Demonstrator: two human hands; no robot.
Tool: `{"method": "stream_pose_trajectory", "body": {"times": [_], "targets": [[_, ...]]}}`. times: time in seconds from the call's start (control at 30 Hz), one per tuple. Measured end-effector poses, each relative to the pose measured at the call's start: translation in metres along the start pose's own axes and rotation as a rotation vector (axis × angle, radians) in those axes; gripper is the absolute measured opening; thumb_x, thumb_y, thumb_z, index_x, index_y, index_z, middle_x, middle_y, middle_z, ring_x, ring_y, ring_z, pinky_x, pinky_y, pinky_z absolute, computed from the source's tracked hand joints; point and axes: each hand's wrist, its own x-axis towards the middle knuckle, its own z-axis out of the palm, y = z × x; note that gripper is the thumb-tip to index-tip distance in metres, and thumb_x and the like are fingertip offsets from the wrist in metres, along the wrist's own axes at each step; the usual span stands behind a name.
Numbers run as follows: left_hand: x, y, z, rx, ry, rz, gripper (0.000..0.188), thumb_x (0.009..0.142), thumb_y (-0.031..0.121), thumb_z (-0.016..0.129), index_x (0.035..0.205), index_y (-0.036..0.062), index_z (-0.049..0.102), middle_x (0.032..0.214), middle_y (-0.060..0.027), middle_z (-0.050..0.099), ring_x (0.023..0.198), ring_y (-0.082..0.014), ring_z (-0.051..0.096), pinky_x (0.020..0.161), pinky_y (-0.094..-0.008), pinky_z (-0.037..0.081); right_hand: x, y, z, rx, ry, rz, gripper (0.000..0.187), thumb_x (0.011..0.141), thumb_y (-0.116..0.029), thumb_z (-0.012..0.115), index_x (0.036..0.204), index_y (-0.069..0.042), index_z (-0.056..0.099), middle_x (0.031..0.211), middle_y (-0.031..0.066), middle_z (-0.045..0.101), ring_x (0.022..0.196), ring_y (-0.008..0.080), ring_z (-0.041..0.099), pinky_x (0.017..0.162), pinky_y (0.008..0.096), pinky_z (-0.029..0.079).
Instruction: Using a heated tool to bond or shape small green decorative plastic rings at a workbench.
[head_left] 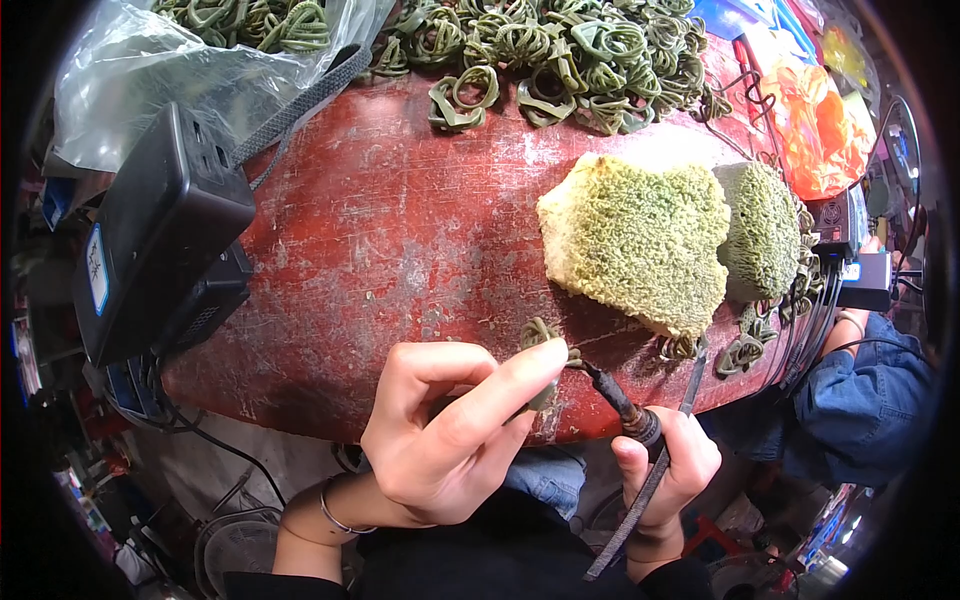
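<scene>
My left hand (450, 425) is closed, thumb and fingers pinching a small green, wax-like ring piece (540, 332) over the near edge of the table. My right hand (675, 465) is wrapped round a dark tool like a soldering iron (618, 402), whose thin tip meets or nearly meets the ring piece. A long, flat grey strip (640, 510), perhaps a file, also passes through the right hand. Just beyond the hands lies a rough yellow-green sponge-like block (640, 240). Beside it stands a greener block (760, 232), with a few more green pieces (742, 352) near it.
A large heap of green ring pieces (600, 55) covers the far side of the worn red table (380, 240). Black box-shaped devices (165, 225) and a clear plastic bag (200, 85) stand left. An orange bag (815, 130), cables and another person's denim sleeve (865, 395) are at right.
</scene>
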Motion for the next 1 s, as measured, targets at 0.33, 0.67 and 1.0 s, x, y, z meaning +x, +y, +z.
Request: {"method": "stream_pose_trajectory", "body": {"times": [0.33, 0.67, 1.0], "targets": [[-0.0003, -0.0012, 0.0013, -0.003, 0.002, 0.014, 0.038, 0.069, -0.005, 0.07, 0.105, 0.0018, 0.057, 0.09, -0.0087, 0.05, 0.07, -0.0139, 0.053, 0.058, -0.022, 0.045, -0.002, 0.0015, 0.0015, 0.007, 0.032, -0.007, 0.037, 0.069, -0.03, 0.075, 0.078, 0.001, 0.058, 0.059, 0.0081, 0.054, 0.05, 0.0228, 0.055, 0.047, 0.0286, 0.043], [-0.0011, -0.0002, 0.0044, -0.038, 0.044, -0.013, 0.044, 0.063, -0.009, 0.069, 0.105, 0.0013, 0.06, 0.087, -0.0085, 0.05, 0.07, -0.0143, 0.051, 0.057, -0.0225, 0.044, -0.0014, 0.0002, 0.002, -0.011, 0.019, 0.001, 0.036, 0.068, -0.028, 0.076, 0.079, 0.002, 0.058, 0.06, 0.0098, 0.055, 0.051, 0.0237, 0.056, 0.047, 0.0291, 0.044], [-0.0003, -0.0014, 0.0057, -0.055, 0.067, -0.005, 0.048, 0.06, -0.012, 0.068, 0.106, 0.0014, 0.063, 0.087, -0.0082, 0.049, 0.069, -0.0135, 0.049, 0.055, -0.0221, 0.043, -0.0008, 0.0001, 0.0022, 0.013, 0.029, -0.003, 0.035, 0.068, -0.027, 0.076, 0.078, 0.001, 0.058, 0.061, 0.0104, 0.056, 0.051, 0.0242, 0.056, 0.048, 0.029, 0.044]]}}
